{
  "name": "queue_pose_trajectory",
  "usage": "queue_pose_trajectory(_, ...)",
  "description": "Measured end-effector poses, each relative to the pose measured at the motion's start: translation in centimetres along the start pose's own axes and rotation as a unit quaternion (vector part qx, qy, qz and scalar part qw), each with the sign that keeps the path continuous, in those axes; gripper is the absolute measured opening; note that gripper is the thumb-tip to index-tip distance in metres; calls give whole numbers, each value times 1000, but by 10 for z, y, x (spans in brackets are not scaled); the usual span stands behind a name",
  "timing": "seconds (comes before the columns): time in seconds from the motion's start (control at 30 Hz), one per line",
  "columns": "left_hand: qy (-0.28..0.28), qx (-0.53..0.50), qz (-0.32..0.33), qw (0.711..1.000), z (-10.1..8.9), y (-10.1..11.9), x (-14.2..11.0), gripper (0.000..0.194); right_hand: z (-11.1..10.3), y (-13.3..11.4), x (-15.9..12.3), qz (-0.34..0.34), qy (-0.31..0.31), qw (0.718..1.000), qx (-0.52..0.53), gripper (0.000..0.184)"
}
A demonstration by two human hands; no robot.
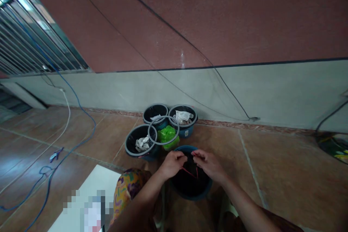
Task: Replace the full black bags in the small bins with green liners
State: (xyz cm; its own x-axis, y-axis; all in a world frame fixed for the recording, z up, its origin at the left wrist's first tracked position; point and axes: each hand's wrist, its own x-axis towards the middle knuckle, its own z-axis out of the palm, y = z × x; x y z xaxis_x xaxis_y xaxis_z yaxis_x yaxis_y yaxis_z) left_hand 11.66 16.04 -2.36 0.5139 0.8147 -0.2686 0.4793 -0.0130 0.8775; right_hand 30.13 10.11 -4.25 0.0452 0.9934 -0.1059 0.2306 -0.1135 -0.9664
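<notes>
My left hand point(173, 164) and my right hand point(208, 165) meet over a dark blue pot point(190, 193) on the tiled floor in front of me. Both hands have their fingers pinched closed on a thin red string point(189, 172) that hangs down into the pot. Just beyond the pot lies a bright green bag point(168, 135) with a loose grey ring point(163, 130) resting over it.
Three more dark pots stand against the wall: one at the left point(140, 145) and one at the right point(183, 119) hold crumpled white paper, one at the back point(155, 113). A blue cable point(81, 141) and a white cable point(61, 130) trail across the floor at left. A white board point(87, 195) lies near my knee.
</notes>
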Motion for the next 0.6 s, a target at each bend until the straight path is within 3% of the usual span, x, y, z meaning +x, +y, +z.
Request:
queue_pose_trajectory(0.2,6,-86,30,996,6,35,2,31,11,-7,2,-21,-66,998,2,36)
queue_pose_trajectory(0.3,-34,-83,33,995,5,40,3,27,18,-3,3,-33,-87,996,4,20)
queue_pose_trajectory(0.37,-29,-72,30,997,0,36,7,24,20,-1,4,-43,-80,996,-13,22)
queue_pose_trajectory(0.5,70,-60,-4,996,-12,16,18,26,16,-5,10,-27,-9,998,-51,32)
queue_pose_trajectory(0.6,38,30,40,998,-11,1,18,35,13,-9,13,-7,12,1000,-23,36)
